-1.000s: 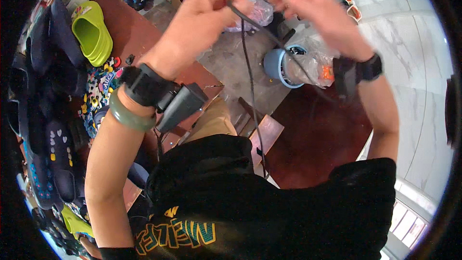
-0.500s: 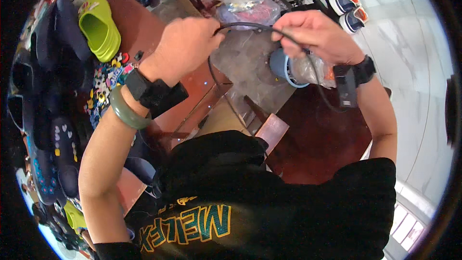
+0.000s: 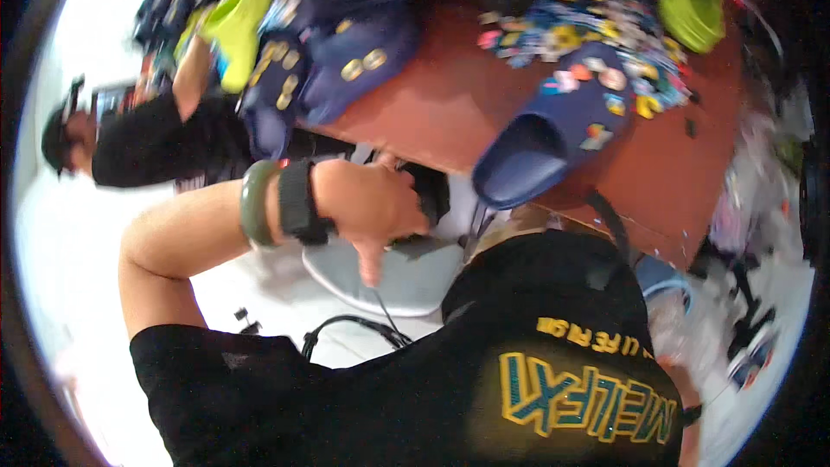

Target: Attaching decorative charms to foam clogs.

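Observation:
My left hand [image 3: 372, 207] reaches out past the near left side of the red-brown table, above a pale stool seat [image 3: 380, 281]. Its thumb points down and away from the fingers; nothing shows in its grasp, though the picture is smeared. Close to the fingertips is a black object [image 3: 435, 195] whose kind I cannot make out. Under the hand runs a black cable [image 3: 354, 320], curving near the floor. Of my right arm only a strip of skin and a black wrist strap [image 3: 692, 415] show at lower right; the fingers are hidden by my black shirt.
On the table [image 3: 441, 78] a navy clog [image 3: 540, 147] with charms overhangs the near edge, beside a heap of colourful shoe charms [image 3: 596, 26]. More navy clogs [image 3: 354, 60] and a green clog [image 3: 692, 4] stand around. A person in black [image 3: 164, 147] sits at the left.
My view has swung left. Before, both hands held a black cable stretched between them; now my left hand has let go and extends to the left, and my right hand has dropped low.

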`<action>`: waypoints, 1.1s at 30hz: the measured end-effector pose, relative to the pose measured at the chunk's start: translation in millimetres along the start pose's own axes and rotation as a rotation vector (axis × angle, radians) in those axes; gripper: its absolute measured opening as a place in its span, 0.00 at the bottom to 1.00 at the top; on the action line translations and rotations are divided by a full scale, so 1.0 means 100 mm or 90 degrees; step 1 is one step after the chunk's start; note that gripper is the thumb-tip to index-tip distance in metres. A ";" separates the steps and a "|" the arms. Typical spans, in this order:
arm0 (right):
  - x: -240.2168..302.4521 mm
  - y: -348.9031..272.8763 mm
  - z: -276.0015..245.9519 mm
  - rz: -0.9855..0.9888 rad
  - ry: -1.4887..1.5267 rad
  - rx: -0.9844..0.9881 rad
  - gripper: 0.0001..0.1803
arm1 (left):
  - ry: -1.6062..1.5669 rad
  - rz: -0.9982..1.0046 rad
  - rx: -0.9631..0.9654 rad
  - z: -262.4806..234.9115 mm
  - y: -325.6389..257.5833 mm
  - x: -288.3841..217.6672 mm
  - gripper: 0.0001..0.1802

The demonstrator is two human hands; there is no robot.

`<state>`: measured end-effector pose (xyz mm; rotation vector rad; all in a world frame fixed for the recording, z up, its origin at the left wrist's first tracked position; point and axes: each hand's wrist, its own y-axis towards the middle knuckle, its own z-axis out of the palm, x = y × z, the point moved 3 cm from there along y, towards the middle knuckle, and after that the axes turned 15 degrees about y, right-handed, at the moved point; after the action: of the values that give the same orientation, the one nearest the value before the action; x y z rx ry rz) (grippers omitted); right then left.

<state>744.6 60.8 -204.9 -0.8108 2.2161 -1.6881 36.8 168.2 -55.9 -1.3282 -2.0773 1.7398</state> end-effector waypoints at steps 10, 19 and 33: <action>-0.73 0.58 -2.38 -0.169 -0.331 0.038 0.11 | -0.305 -0.167 0.189 2.38 0.36 -0.65 0.69; -0.46 0.56 -3.39 -0.252 -0.433 0.054 0.12 | -1.070 0.325 0.048 2.19 1.72 -2.57 0.30; 0.66 0.77 -4.66 -0.470 -0.603 0.066 0.14 | -0.822 -0.406 -0.489 3.12 0.46 -1.57 0.15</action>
<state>434.6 415.1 -126.9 -2.0237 1.2169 -1.1744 -27.5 -169.9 -131.3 0.8357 -3.3820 1.6077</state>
